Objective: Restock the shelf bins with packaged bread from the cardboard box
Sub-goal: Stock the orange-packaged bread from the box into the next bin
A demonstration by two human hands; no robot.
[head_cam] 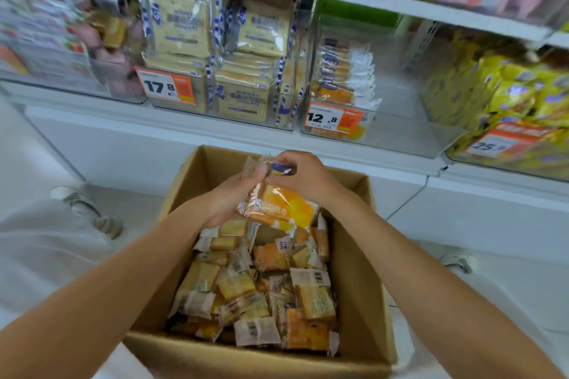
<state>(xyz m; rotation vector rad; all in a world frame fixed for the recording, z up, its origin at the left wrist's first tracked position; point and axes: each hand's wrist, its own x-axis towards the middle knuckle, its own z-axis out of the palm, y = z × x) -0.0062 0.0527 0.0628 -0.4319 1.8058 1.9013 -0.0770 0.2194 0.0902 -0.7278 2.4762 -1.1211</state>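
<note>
Both hands over the box (215, 163). Left hand (229, 198) and right hand (303, 177) hold one orange pack (278, 209) between them, lifted clear of the loose packs (261, 286) below; fingers (278, 160) of both hands closed on its upper edge, film crinkled there. Risks, as judgement: grip is on slippery film at one end only, so the pack could slide out and drop back into the box, or tear at the seal if pulled hard. Bread is soft; a tight squeeze would dent it. The likely target, the clear bin (394, 132) with the 12.8 tag (334, 118), holds matching orange packs (341, 71) stood upright at its left side, right part bare; pushing a new pack in carelessly could tip that row. Wrong-bin error also possible: neighbouring bin (286, 123), tagged 17.8, is near full of pale blue-checked packs (243, 98), and a bin further right (462, 160) holds yellow packs (508, 92). Box contents: many small wrapped breads, heaped unsorted, roughly filling the bottom. Frame edges blurred; top shelf goods not readable.
</note>
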